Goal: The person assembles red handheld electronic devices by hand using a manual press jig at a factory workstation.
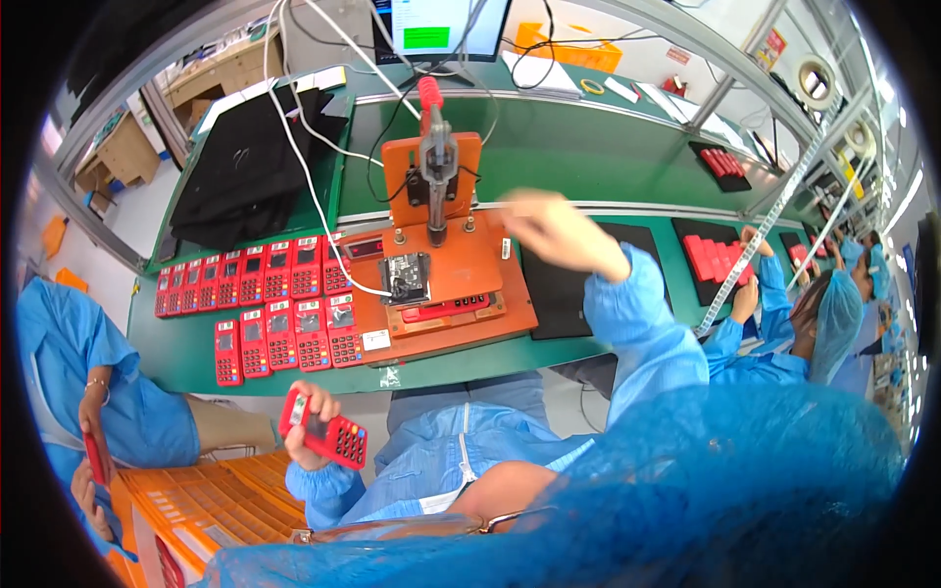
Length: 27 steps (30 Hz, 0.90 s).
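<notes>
While a red terminal (338,438) is gripped lower left by the left hand (306,453), the right hand (557,231) is blurred near centre, finger state unclear.

A green workbench (191,343) is spread across the middle, wooden desks (127,154) are set on pale floor (103,250) at the upper left, and bright strip lights (913,186) are lined along the right edge.

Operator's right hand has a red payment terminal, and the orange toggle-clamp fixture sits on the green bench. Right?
Wrong hand: the head view shows the red payment terminal in the left hand. The orange toggle-clamp fixture does sit on the green bench.
</notes>
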{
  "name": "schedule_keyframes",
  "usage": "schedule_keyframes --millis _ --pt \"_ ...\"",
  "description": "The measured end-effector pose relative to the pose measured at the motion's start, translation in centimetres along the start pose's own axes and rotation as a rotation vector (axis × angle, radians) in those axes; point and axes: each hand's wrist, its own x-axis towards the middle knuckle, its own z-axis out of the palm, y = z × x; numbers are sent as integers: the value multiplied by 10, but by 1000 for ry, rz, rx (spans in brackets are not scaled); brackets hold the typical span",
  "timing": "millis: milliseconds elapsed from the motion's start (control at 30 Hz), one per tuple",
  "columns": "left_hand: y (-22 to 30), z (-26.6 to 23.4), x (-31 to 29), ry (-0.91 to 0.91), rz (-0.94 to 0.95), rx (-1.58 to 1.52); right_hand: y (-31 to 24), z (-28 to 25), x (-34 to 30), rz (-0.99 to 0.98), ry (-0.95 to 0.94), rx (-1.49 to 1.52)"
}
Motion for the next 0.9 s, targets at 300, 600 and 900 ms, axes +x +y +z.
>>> schedule_keyframes --millis 300,600,900 --pt "-12 103 79 -572 173 369 -82 10 94 -363 542 417" --pt "-15 196 119 -906 773 906 -86 97 -17 -530 506 332" --pt "-39 226 189 -1257 661 1552 85 31 -188 675 911 363"
